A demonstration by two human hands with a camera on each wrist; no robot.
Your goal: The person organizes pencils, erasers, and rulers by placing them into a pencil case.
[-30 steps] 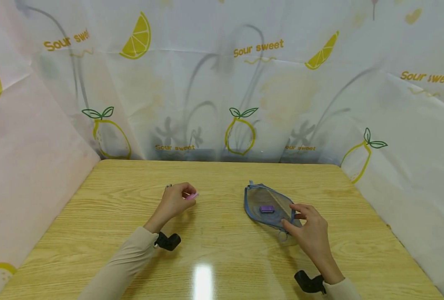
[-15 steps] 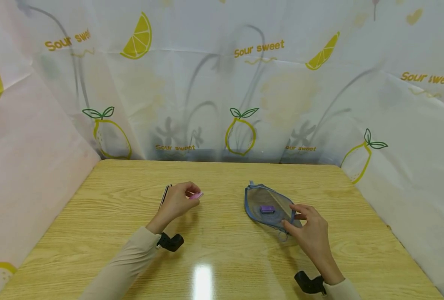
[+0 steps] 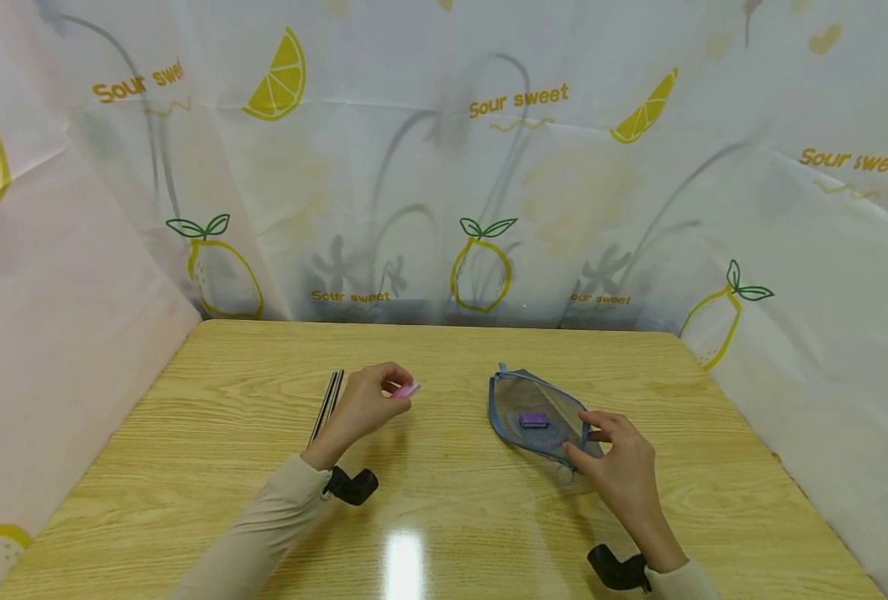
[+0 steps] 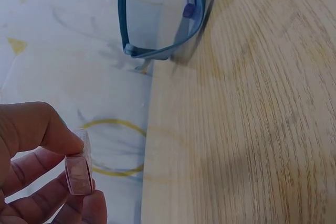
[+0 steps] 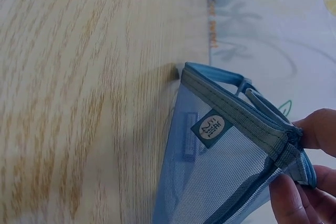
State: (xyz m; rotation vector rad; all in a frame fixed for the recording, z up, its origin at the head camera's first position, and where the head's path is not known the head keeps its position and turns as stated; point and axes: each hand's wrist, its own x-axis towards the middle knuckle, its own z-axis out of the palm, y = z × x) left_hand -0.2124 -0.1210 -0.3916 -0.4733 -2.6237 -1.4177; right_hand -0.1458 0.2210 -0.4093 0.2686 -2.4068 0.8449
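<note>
In the head view my left hand [image 3: 361, 408] pinches a small pink box [image 3: 406, 390] above the table, left of the pouch. The left wrist view shows thumb and fingers on opposite sides of the pink box [image 4: 79, 175]. My right hand [image 3: 624, 462] grips the near right corner of a blue mesh zip pouch [image 3: 493, 412], whose mouth gapes open. Inside the pouch lies a small purple box [image 3: 534, 421]. Seen from the right wrist, an oval label [image 5: 211, 128] sits on the pouch's mesh wall [image 5: 220, 174], and the purple box shows dimly through the mesh.
Several thin black-and-white sticks [image 3: 326, 404] lie on the wooden table [image 3: 444, 500], partly hidden by my left hand. A lemon-patterned sheet [image 3: 414, 167] hangs behind the table and along both sides. A metal ring [image 3: 566, 475] hangs at the pouch's near edge.
My left hand has moved a little to the right with the pink box, uncovering more of the sticks. My right hand and the pouch have stayed in place.
</note>
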